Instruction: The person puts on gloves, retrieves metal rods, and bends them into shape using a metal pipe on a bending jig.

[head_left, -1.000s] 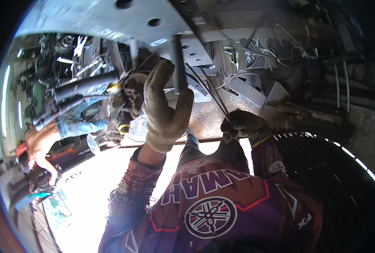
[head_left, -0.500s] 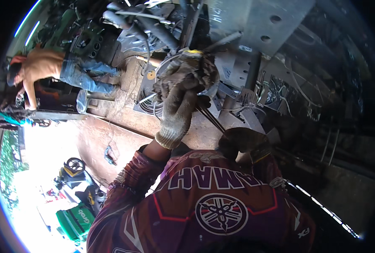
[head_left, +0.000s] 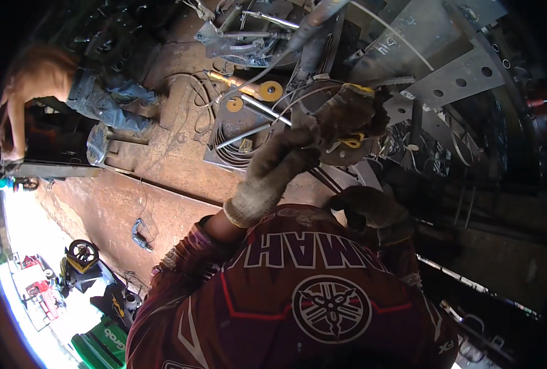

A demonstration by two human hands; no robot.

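My left hand (head_left: 276, 163), in a dirty grey knit glove, reaches up in the middle with its fingers closed. Thin dark rods (head_left: 326, 179) run between its fingers and my right hand (head_left: 369, 210). That hand is also gloved, lies in shadow at the lower right, and is closed round the rods' near end. Just beyond my left fingertips lies a bunched dark work glove or rag (head_left: 347, 114) with a yellow edge. Whether my fingertips touch it, I cannot tell. Next to it is a yellow-handled tool (head_left: 351, 141), partly hidden.
An angle grinder (head_left: 255, 87) with a yellowish disc lies near coiled cable (head_left: 230, 154) and metal bars. Steel plates with holes (head_left: 452, 86) stand at upper right. Another person (head_left: 46, 80) bends over at the far left. A clamp-like tool (head_left: 141, 235) lies on the floor, with motorbikes (head_left: 92, 264) outside.
The view has shifted, so the grinder and plates show more. My left hand now sits left of and below the dark bundle, instead of over it. The rods remain between my hands.
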